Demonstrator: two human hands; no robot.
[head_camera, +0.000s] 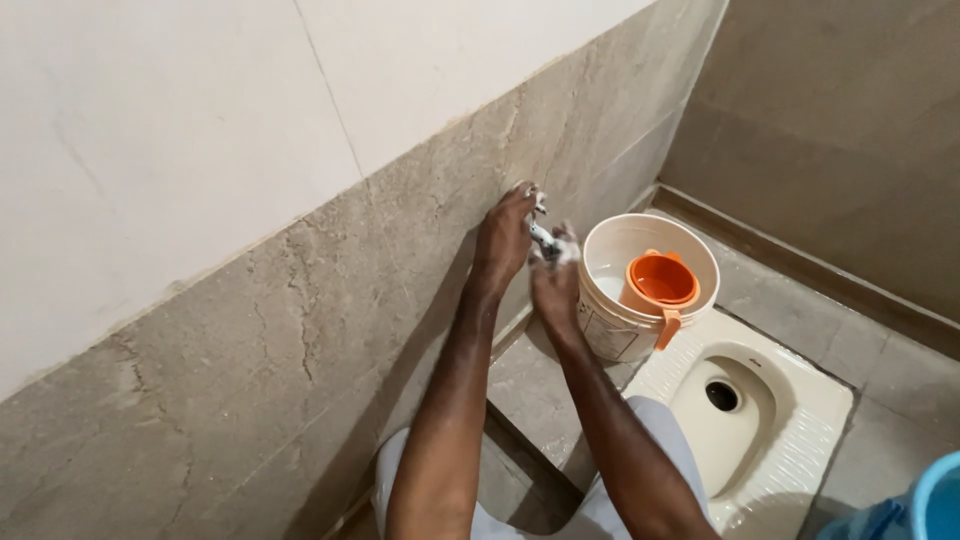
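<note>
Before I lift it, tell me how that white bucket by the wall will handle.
The white bucket looks like thin plastic, so probably light and slightly flexible. The orange mug hooked over its rim might swing or drop off. Any water inside would add weight; I cannot tell how much.

Soft, even light, arm shadows on the wall; hands perhaps slightly blurred.
</note>
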